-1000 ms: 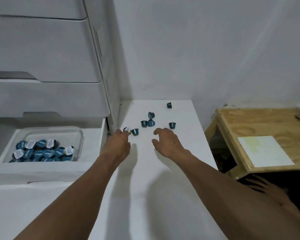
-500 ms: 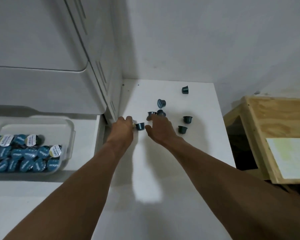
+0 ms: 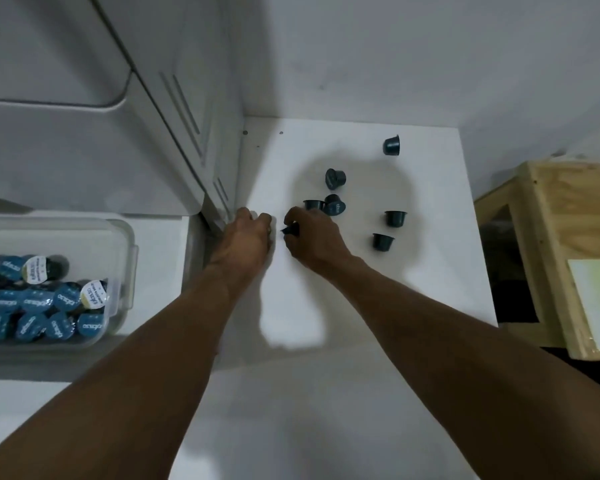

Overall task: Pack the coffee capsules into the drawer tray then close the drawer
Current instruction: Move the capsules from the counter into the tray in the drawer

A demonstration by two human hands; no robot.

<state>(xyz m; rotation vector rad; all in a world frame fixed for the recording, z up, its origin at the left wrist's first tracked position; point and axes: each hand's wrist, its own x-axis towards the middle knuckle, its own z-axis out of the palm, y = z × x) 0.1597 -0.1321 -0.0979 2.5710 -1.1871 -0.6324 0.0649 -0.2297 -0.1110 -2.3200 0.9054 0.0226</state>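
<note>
Several dark teal coffee capsules (image 3: 395,218) lie scattered on the white tabletop (image 3: 430,271). My right hand (image 3: 312,242) pinches one capsule (image 3: 289,231) at the left of the group. Just to the left of it, my left hand (image 3: 248,237) has its fingers curled over a white-lidded capsule that is almost fully hidden. The clear plastic tray (image 3: 129,258) sits in the open drawer (image 3: 160,271) at the left. It holds several blue-lidded capsules (image 3: 45,303) and a few white-lidded ones.
Closed white drawer fronts (image 3: 84,150) rise above the open drawer, and the unit's side (image 3: 187,109) borders the tabletop. A plywood stool (image 3: 568,237) stands off the table's right edge. The wall (image 3: 395,46) closes the back.
My right hand has moved left and taken hold of the capsule next to my left hand. The camera has tilted further down and closer.
</note>
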